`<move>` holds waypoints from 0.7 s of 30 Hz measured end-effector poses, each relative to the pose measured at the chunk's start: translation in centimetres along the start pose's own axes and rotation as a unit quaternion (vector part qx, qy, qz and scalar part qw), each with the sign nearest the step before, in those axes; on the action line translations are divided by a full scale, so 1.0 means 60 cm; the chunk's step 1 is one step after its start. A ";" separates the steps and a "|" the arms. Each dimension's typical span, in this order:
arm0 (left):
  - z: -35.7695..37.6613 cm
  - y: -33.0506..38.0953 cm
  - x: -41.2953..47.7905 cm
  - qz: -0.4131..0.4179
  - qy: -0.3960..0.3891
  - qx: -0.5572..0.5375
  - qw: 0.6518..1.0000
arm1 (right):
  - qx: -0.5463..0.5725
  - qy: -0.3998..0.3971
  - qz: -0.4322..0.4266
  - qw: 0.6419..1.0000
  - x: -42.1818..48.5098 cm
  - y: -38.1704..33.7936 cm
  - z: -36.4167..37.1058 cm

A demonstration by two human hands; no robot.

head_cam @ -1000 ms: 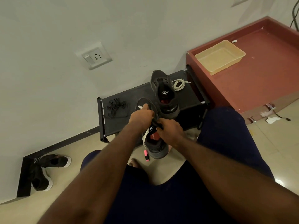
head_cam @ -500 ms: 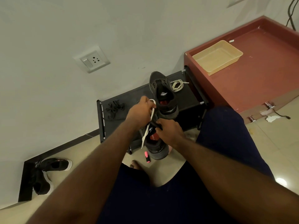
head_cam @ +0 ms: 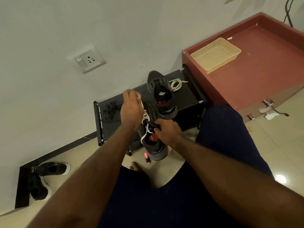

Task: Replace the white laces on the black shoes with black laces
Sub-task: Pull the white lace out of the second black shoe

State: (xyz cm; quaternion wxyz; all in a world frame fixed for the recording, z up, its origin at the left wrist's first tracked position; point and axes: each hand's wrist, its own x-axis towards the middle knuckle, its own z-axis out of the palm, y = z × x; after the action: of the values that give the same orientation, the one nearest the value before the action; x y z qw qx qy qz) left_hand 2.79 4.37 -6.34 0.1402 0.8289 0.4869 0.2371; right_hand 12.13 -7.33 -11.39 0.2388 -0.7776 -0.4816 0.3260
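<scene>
I hold a black shoe over the floor in front of a low black rack. My right hand grips its tongue. My left hand is raised above the shoe and pinches the white lace, drawn up out of the eyelets. A second black shoe without laces stands on the rack. A coiled white lace lies to its right. A heap of black laces lies on the rack's left end.
A pink marker lies on the tiled floor below the held shoe, near my bare toes. Another pair of black shoes sits by the wall at left. A beige tray rests on a red-brown cabinet at right.
My left hand has risen up and to the left, pulling the white lace further out of the shoe. My right hand has kept its grip on the tongue.
</scene>
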 end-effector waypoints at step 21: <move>-0.005 0.034 0.019 -0.126 -0.128 -0.223 0.958 | -0.010 -0.003 -0.002 1.000 0.000 -0.001 -0.001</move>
State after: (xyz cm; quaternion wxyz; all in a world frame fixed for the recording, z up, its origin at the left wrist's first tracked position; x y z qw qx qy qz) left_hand 4.63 4.39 -4.84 0.4111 0.7319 0.5002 0.2125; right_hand 12.12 -7.29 -11.32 0.2302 -0.7780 -0.4873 0.3230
